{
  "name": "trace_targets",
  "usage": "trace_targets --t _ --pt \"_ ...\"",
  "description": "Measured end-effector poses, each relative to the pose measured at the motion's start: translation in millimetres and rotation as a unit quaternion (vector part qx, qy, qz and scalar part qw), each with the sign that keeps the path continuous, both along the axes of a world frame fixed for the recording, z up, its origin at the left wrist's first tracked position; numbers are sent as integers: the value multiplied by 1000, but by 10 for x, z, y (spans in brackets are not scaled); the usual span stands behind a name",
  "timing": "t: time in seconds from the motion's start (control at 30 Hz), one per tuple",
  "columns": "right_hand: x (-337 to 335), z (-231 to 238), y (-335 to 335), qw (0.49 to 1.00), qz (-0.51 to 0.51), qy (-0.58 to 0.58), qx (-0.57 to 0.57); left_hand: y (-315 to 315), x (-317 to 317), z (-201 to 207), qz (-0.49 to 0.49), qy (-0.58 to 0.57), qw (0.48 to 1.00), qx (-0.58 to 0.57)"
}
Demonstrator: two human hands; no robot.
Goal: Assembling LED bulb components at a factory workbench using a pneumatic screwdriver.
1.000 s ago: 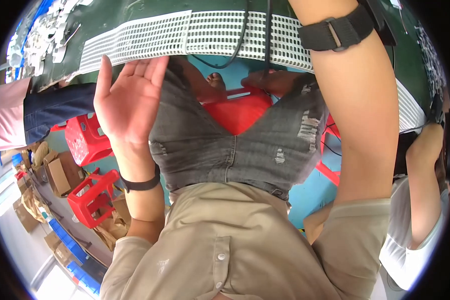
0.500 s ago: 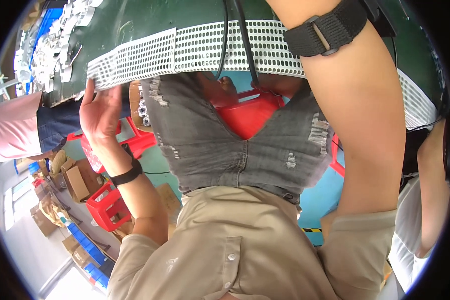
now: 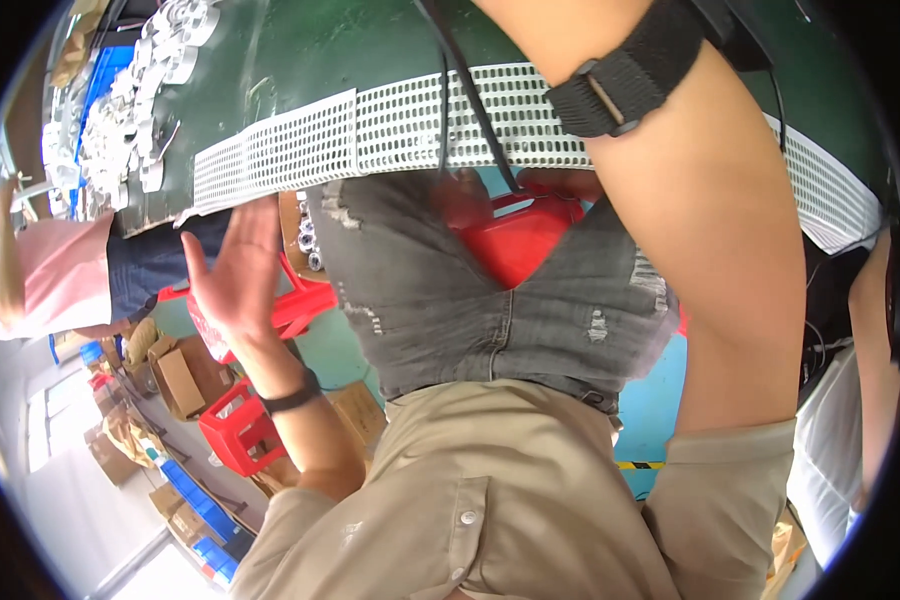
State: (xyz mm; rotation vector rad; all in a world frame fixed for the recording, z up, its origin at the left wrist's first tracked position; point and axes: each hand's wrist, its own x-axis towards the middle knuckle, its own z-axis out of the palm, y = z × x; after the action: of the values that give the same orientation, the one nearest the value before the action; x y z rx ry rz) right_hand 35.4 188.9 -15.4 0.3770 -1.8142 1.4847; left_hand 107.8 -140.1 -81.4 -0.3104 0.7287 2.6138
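My left hand (image 3: 238, 275) is open and empty, palm turned up, thumb spread from the fingers. Its fingertips reach the table's near edge, below the left part of a white perforated strip (image 3: 300, 140); whether they touch the underside I cannot tell. The strip runs along the edge of the dark green table (image 3: 310, 45). My right forearm (image 3: 700, 200), with a black strap (image 3: 630, 75) near the wrist, crosses over the strip and leaves the picture at the top. The right hand itself is out of sight.
Many silvery metal ring-like parts (image 3: 135, 110) lie heaped at the table's left. Black cables (image 3: 467, 85) hang over the strip. A red stool (image 3: 238, 428) and cardboard boxes (image 3: 180, 380) stand at left. Other people are close by, one in pink (image 3: 65, 275) at left, another (image 3: 830, 430) at right.
My left hand has drawn down a little from the strip's left end, its thumb now away from the strip. The whole view has shifted slightly. My right arm stays stretched across the table.
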Motion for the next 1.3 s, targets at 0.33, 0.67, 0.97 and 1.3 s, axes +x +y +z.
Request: trace_targets --t 0.33,0.67,0.97,1.3 --pt "-367 -194 -186 993 -102 65 -12 874 380 -16 -113 -27 989 95" --pt "539 689 1183 904 -380 -187 51 -734 216 6 -21 213 976 49" --pt "973 -119 2308 748 -445 -460 177 109 -319 455 -166 329 894 -255" --pt "1143 370 1013 906 -183 -247 291 1444 -814 797 -377 295 820 -315"
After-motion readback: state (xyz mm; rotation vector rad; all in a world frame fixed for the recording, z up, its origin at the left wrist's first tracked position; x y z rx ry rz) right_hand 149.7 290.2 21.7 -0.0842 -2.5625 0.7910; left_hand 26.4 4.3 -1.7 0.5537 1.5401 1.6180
